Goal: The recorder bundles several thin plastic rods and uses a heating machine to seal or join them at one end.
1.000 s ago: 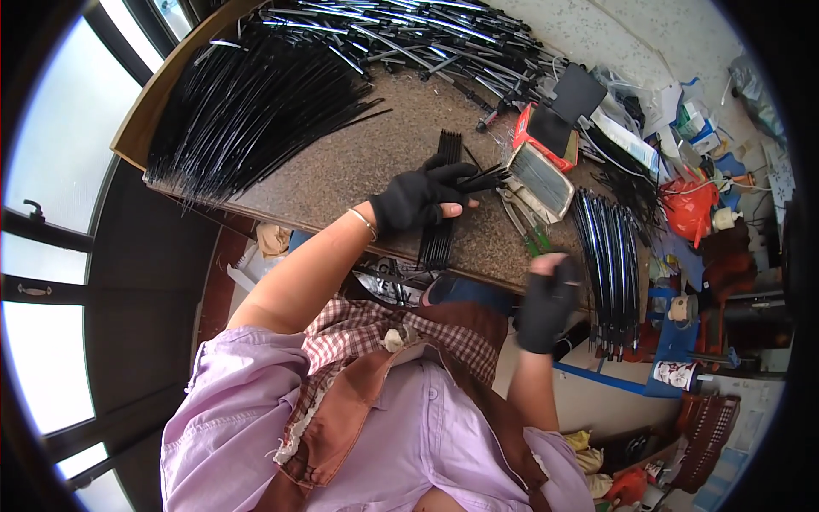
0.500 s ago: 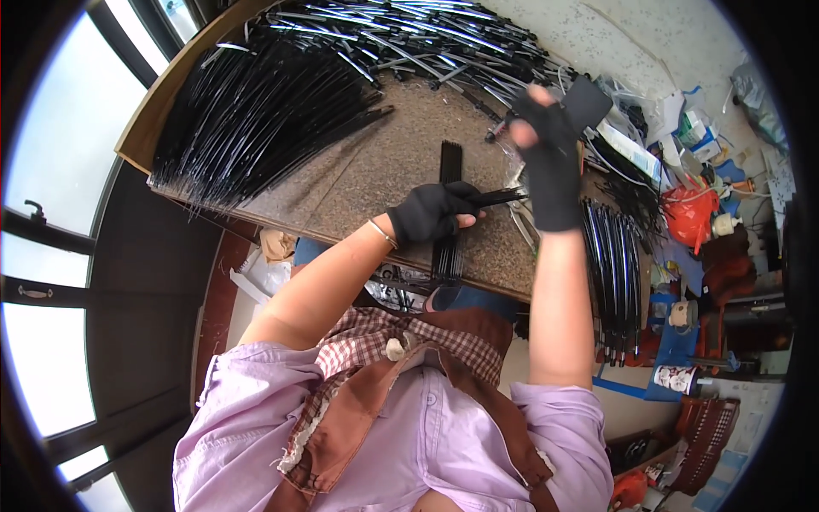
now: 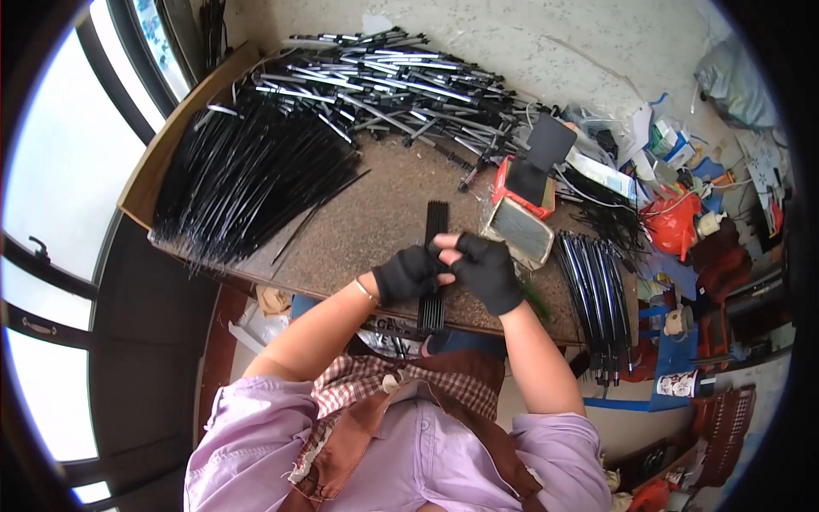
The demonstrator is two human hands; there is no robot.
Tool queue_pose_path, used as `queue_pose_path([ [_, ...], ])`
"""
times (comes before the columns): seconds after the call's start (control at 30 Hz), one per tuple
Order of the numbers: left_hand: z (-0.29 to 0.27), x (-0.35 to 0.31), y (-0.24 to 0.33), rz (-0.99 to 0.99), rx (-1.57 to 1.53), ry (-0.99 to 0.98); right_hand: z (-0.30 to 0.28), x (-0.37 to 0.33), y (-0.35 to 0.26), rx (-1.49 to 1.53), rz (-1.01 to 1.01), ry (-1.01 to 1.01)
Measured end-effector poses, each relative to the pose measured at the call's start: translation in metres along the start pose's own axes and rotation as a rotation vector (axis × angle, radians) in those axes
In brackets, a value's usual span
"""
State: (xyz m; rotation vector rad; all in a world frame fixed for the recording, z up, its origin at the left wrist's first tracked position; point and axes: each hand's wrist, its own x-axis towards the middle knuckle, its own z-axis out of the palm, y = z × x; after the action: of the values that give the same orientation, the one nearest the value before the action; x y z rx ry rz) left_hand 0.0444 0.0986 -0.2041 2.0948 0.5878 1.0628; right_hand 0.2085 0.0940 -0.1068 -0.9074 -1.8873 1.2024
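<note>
My left hand, in a black fingerless glove, is closed, its fingers curled and mostly hidden. My right hand, gloved alike, meets it with thumb and fingertips pinched together. Whatever lies between the fingers is hidden. Both hands are over a flat row of thin black rods, which runs toward me across the table's near edge. A grey rectangular pad in a pale frame rests just beyond my right hand, beside a red box with a black inside.
Thin black rods fan out at the left of the speckled brown table. Silvery-and-black rods pile along the back. More glossy black rods overhang the right edge. A red plastic bag sits among clutter farther right.
My right hand has come down and left from the box area to meet my left hand. The dark strips that stuck out from my left hand no longer show. The view has shifted.
</note>
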Motion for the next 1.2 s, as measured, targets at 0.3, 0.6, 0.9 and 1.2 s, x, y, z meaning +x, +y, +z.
queue_pose_path([
  [0.3, -0.015, 0.002, 0.037, -0.120, -0.123, -0.053, -0.010, -0.004, -0.016, -0.241, -0.140, -0.148],
  [0.6, -0.014, 0.008, 0.047, -0.144, -0.020, -0.152, -0.017, 0.024, -0.057, -0.557, -0.424, -0.078],
  [0.9, -0.021, 0.028, 0.086, 0.095, -0.140, 0.113, -0.056, 0.042, -0.011, -0.034, 0.153, 0.181],
  [1.2, -0.022, 0.042, 0.073, 0.012, -0.215, 0.212, -0.120, 0.000, 0.077, -1.026, -0.023, 0.093],
])
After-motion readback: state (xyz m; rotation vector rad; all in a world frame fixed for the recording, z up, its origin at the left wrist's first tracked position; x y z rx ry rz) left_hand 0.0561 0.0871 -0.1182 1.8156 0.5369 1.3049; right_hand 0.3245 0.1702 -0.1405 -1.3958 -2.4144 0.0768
